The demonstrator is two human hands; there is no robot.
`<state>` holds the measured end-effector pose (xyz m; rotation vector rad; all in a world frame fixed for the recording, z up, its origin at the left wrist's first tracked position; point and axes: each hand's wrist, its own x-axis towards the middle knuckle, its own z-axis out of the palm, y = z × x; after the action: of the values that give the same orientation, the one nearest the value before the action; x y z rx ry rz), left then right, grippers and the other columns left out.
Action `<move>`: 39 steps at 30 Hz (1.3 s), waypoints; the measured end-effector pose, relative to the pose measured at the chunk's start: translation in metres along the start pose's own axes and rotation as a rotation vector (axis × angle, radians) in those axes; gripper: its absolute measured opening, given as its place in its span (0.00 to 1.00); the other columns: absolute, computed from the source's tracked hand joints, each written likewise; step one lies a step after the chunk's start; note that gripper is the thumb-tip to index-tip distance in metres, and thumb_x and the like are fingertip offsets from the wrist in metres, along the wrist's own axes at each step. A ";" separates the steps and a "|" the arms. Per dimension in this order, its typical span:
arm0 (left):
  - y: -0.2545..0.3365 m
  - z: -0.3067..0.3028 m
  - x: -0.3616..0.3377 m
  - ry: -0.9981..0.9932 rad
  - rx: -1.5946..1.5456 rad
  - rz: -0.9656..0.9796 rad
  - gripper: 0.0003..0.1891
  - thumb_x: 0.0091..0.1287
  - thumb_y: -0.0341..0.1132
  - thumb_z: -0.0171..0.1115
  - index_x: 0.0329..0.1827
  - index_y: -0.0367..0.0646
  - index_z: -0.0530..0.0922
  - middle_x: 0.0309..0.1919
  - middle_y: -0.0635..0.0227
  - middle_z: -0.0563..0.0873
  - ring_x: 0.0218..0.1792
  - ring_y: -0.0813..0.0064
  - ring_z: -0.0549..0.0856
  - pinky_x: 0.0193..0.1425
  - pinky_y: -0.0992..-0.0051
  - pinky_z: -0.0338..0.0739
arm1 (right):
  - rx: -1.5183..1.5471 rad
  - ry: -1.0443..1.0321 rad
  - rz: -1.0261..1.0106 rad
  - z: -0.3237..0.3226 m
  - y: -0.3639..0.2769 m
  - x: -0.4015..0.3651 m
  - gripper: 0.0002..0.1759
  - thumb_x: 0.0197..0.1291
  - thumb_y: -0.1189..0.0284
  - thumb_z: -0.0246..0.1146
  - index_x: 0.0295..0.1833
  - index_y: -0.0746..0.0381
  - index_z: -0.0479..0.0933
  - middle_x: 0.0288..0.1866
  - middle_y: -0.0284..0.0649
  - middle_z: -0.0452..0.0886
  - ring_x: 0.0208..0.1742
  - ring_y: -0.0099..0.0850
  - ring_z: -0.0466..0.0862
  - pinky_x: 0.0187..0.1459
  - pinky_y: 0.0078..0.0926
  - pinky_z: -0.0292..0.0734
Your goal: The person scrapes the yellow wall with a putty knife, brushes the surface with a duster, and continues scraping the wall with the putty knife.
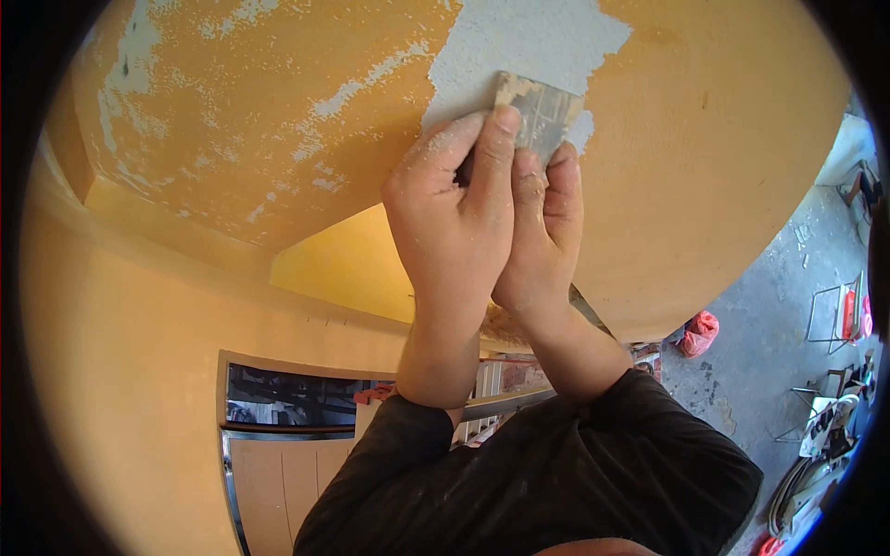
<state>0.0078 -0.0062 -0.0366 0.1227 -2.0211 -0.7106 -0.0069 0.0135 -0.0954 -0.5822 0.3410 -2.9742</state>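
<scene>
Both hands are raised in front of me against an orange-painted surface (686, 185). Between them they grip a flat, paint-smeared scraper blade (549, 107). My left hand (456, 190) is closed on the blade's left side, its thumb pressed on the near face. Close beside it, my right hand (542, 208) pinches the lower edge, thumb in front and fingers curled at the right. The blade overlaps a bare whitish patch (519, 42) with ragged paint edges. Pale dust clings to the fingers of my left hand.
Patchy, half-stripped orange paint (324, 102) spreads to the left. Far below at right, a grey concrete floor (732, 371) holds a red plastic bag (699, 334), a folding stand (834, 315) and assorted gear. A dark-paned opening (306, 398) is set in the lower left wall.
</scene>
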 end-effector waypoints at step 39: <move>-0.016 0.005 -0.011 -0.080 0.020 0.217 0.05 0.64 0.27 0.63 0.31 0.35 0.79 0.21 0.60 0.78 0.19 0.64 0.76 0.23 0.71 0.68 | -1.064 -0.374 -0.552 -0.050 -0.012 -0.019 0.40 0.57 0.84 0.59 0.69 0.86 0.45 0.50 0.69 0.72 0.46 0.55 0.80 0.47 0.38 0.78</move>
<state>0.0064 -0.0126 -0.0555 -0.1133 -2.0790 -0.5659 -0.0089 0.0379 -0.1443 -1.4667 2.0191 -2.7721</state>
